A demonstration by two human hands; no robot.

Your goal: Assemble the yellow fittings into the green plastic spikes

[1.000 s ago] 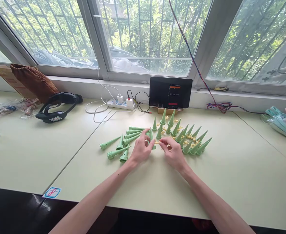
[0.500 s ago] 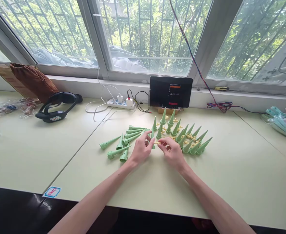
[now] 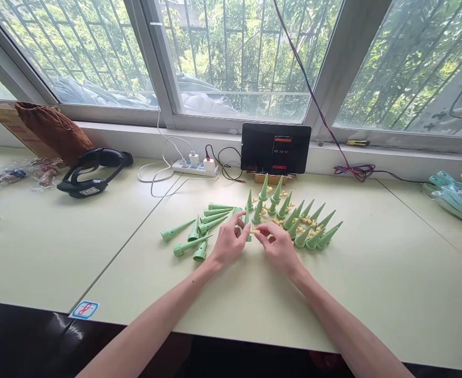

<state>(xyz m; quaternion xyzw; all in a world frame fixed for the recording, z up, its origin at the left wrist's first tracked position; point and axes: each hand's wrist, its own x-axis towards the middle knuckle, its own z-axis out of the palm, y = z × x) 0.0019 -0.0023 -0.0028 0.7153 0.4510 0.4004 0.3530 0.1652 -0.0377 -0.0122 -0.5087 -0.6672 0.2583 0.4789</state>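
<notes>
My left hand (image 3: 231, 235) is closed round a green plastic plant watering spike (image 3: 247, 215), which stands point up. Between the fingertips of my right hand (image 3: 277, 244) is a small yellow valve piece (image 3: 254, 231), its end against the side of that spike. Left of my hands, several loose green spikes (image 3: 184, 248) lie on their sides. On the right, several more spikes (image 3: 313, 240) stand upright with small yellow pieces (image 3: 302, 229) at and among them. My fingers partly hide the held parts.
Behind the spikes a black tablet (image 3: 276, 149) on a stand shows a timer. A power strip (image 3: 195, 167) with cables, a black headset (image 3: 93, 173) and a brown pouch (image 3: 53, 131) are at the back left. Plastic-wrapped items (image 3: 455, 197) lie at the far right.
Both hands keep almost the same place and grip. The held spike has shifted very slightly to the right, and the timer has advanced by a second.
</notes>
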